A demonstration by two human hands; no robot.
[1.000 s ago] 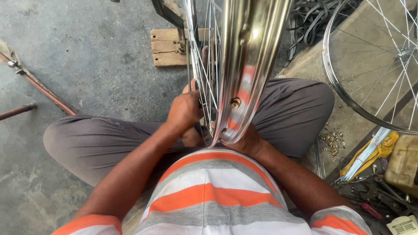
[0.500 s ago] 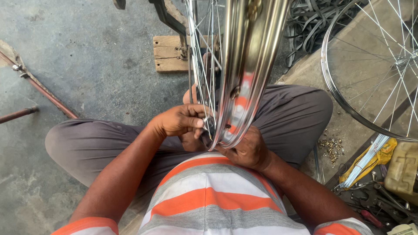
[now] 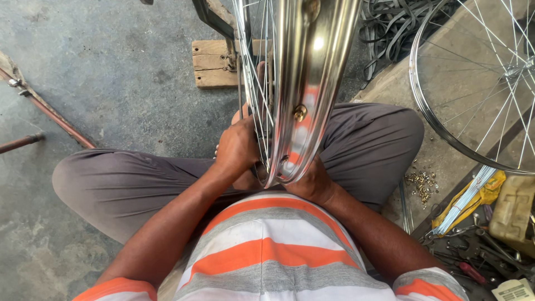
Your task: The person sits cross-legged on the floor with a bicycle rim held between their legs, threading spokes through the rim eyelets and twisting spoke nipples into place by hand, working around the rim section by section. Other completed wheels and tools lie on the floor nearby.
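A shiny chrome bicycle wheel rim (image 3: pixel 312 83) with thin spokes (image 3: pixel 257 100) stands upright between my knees, its lowest part at my lap. My left hand (image 3: pixel 237 147) is closed against the spokes on the rim's left side. My right hand (image 3: pixel 312 181) cups the underside of the rim on its right, fingers mostly hidden behind the metal. A brass nipple (image 3: pixel 300 113) sits in the rim's inner channel. The rim rests in a dark metal stand (image 3: pixel 214 22).
A wooden block (image 3: pixel 214 62) lies on the concrete floor ahead. A second spoked wheel (image 3: pixel 479 78) leans at right, above loose brass nipples (image 3: pixel 422 183), a bundle of spokes (image 3: pixel 465 200) and hand tools (image 3: pixel 479 251). Rusty rods (image 3: pixel 44 111) lie at left.
My left hand has shifted from gripping over the rim's edge to a higher spot against the spokes. The rim has turned, bringing the brass nipple lower. The right hand stays beneath.
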